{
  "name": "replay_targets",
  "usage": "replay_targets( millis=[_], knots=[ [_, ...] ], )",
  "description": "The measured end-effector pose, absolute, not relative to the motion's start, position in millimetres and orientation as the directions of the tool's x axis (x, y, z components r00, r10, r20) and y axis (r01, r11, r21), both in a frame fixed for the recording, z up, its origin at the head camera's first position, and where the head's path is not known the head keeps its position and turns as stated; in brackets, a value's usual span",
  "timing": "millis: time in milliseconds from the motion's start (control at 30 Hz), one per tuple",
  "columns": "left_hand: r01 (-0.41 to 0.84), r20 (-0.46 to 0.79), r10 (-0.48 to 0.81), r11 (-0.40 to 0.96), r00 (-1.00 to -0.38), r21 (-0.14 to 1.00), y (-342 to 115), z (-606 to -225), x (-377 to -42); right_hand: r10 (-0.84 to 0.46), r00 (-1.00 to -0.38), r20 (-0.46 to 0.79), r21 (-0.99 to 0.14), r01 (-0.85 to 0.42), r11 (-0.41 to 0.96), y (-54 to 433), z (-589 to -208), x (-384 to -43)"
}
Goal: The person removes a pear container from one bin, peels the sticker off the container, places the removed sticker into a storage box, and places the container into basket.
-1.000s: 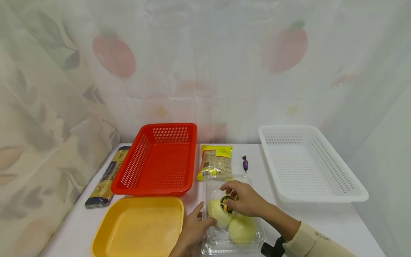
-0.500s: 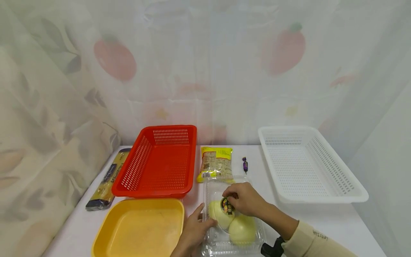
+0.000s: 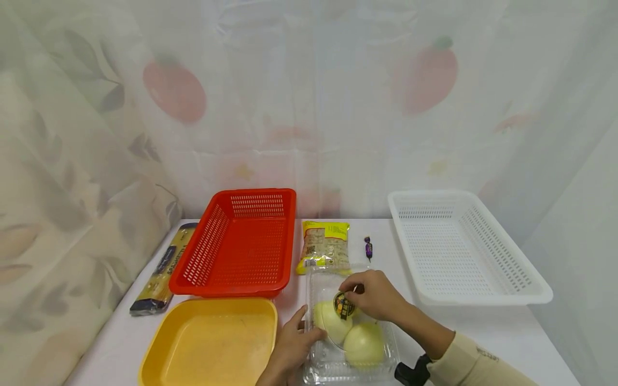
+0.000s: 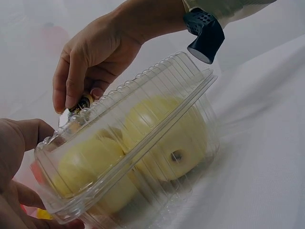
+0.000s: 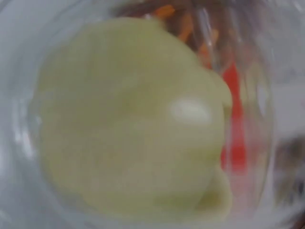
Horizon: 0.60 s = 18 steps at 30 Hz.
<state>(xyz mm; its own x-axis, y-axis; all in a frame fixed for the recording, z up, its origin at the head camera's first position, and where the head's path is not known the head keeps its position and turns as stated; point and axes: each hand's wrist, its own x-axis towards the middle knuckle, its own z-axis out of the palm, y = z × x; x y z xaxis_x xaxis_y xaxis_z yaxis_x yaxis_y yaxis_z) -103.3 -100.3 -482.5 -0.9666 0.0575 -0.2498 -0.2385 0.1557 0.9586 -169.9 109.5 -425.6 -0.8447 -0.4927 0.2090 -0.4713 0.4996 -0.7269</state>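
Observation:
A clear plastic clamshell box (image 3: 322, 287) lies in front of me with pale yellow-green round fruits (image 3: 364, 346) inside. My left hand (image 3: 293, 343) grips its left side, thumb over the lid edge. Above the lid my right hand (image 3: 370, 292) pinches the edge of a round black sticker (image 3: 344, 305) between thumb and fingers. One side of the sticker is lifted and overlaps the lid. In the left wrist view the sticker (image 4: 82, 103) shows partly behind the ridged lid, under the right fingertips. A fruit (image 5: 128, 119) fills the right wrist view, blurred, through the plastic.
A yellow tray (image 3: 159, 343) sits left of the box, a red basket (image 3: 285, 273) behind that. A spaghetti packet (image 3: 166, 268) lies far left. Behind the box are a yellow-and-clear bag (image 3: 325, 244) and a purple wrapped candy (image 3: 369, 249). A white basket (image 3: 483, 300) stands right.
My right hand has closed its pinch on the sticker and drawn that edge slightly up and to the right. The left hand and the box have stayed in place.

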Motion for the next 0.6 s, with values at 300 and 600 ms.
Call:
replay_targets(
  millis=[300,600],
  knots=[
    [-0.243,-0.252,0.065,0.122,-0.966,0.962,-100,-482,-103,-0.414,-0.902,0.12,-0.877,-0.292,0.381,118,-424,-169],
    [-0.262,-0.271,0.054,0.14,-0.961,0.955,-101,-482,-103,-0.304,-0.952,0.042,-0.981,-0.096,0.165,125,-424,-163]
  ],
)
